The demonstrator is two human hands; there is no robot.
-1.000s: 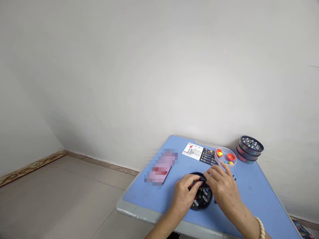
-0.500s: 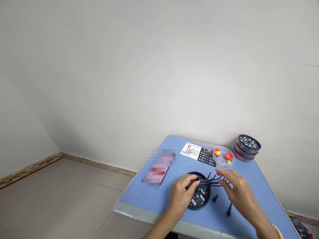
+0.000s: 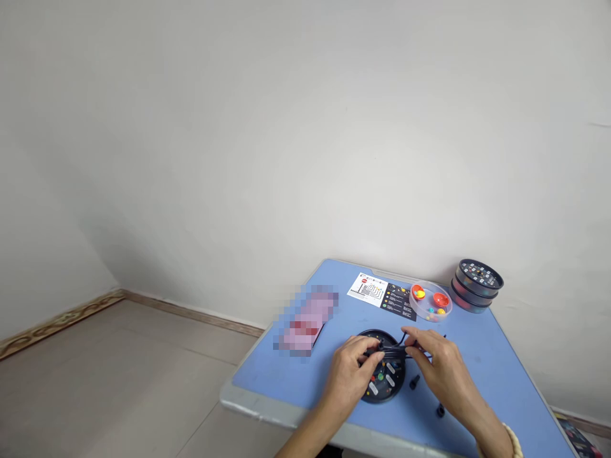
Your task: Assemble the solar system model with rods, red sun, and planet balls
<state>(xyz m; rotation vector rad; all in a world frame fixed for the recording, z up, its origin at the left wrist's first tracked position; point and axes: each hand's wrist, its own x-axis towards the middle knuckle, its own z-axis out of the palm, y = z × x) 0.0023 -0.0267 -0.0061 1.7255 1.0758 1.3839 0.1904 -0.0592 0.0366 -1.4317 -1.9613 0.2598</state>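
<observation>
Left hand (image 3: pixel 352 376) pinching one end of a bundle of thin black rods (image 3: pixel 398 348), fingers curled tight over the near rim of a round black tray (image 3: pixel 382 372). Right hand (image 3: pixel 442 369) closed on the same bundle from the other side, thumb and forefinger pinching, wrist with a bead bracelet (image 3: pixel 514 440) low at the frame edge. Bundle held level just above the tray, far tips poking out past the right fingers toward a clear dish (image 3: pixel 431 301) with orange and yellow bits.

Risks, judged from this: loose rods fanning out and slipping from a pinch that grips only part of the bundle; a dropped rod landing among the small coloured pieces in the tray and scattering them. Two small black pegs (image 3: pixel 414 381) lying on the blue table (image 3: pixel 482 375), just beside the tray and near the right wrist; easily swept off by the forearm, since the lower one (image 3: pixel 440 411) sits close to the table's front edge. Tray itself near that edge too, so a tug on the rods could drag it over. Leaflet (image 3: pixel 382 296), blurred pink thing (image 3: pixel 308 319) and stacked round tins (image 3: pixel 476 285) well apart, unlikely to be disturbed. Whether every rod is truly caught between the fingers: cannot tell, too small.
</observation>
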